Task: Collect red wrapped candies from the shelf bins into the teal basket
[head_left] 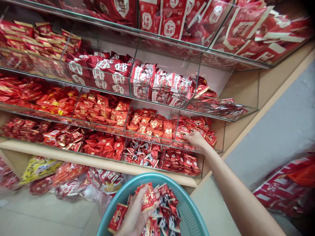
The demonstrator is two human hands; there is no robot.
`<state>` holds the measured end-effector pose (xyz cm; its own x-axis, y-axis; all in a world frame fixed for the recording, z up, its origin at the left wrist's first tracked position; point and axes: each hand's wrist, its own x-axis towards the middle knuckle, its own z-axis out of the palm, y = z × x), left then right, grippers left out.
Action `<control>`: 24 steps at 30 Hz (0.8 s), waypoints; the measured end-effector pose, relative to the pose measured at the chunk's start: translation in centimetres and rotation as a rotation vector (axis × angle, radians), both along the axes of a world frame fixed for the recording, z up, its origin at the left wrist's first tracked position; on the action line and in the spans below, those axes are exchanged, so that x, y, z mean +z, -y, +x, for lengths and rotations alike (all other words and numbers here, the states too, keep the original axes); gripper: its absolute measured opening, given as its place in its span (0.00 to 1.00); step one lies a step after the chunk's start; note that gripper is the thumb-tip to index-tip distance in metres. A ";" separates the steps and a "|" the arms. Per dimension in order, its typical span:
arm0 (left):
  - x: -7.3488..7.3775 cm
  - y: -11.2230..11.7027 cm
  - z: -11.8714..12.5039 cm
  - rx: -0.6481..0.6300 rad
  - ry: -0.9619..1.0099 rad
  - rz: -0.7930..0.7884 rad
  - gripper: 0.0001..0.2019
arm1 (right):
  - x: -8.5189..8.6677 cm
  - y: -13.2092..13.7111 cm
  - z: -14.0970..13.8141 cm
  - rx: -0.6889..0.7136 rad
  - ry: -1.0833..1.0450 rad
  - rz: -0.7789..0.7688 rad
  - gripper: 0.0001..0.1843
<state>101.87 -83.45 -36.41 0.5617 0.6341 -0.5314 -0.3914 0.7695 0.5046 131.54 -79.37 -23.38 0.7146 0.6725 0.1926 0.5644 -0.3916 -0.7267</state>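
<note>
Over a teal plastic basket [194, 209], my left hand [134, 213] is closed around a small red packet [149, 197] with gold print. Beneath it lie several red packets [168, 214], some with black-and-white figures on them. My right hand [197, 139] reaches into the right-end compartment of a clear-walled shelf, its fingers drawn together among small red packets [189, 124]. Whatever lies between those fingertips is hidden.
Tiered shelves with transparent dividers [129, 118] hold red packets of many kinds. Larger red bags [169, 19] fill the top tier. Below the wooden shelf edge [61, 155], a yellow bag [39, 168] and plastic-wrapped goods sit on the floor. A red-and-white bundle [283, 186] lies at right by the grey wall [278, 131].
</note>
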 end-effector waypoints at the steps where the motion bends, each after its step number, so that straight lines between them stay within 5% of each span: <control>1: 0.2 0.0 -0.1 0.005 -0.001 -0.002 0.16 | 0.1 0.1 -0.2 0.007 -0.026 0.021 0.15; 9: 0.5 -0.1 -0.5 0.021 -0.002 0.006 0.14 | 1.5 1.4 -2.6 0.067 -0.251 0.219 0.11; 17: -0.1 -0.7 -0.9 0.040 0.015 0.067 0.12 | 2.3 5.9 -4.9 0.032 -0.471 0.681 0.16; 20: -0.3 -1.3 -1.3 0.047 0.012 0.084 0.11 | 0.6 8.9 -6.5 0.044 -0.519 0.771 0.17; 24: -0.4 -2.1 -1.8 0.072 -0.004 0.086 0.09 | -4.8 12.6 -9.7 0.039 -0.726 0.697 0.17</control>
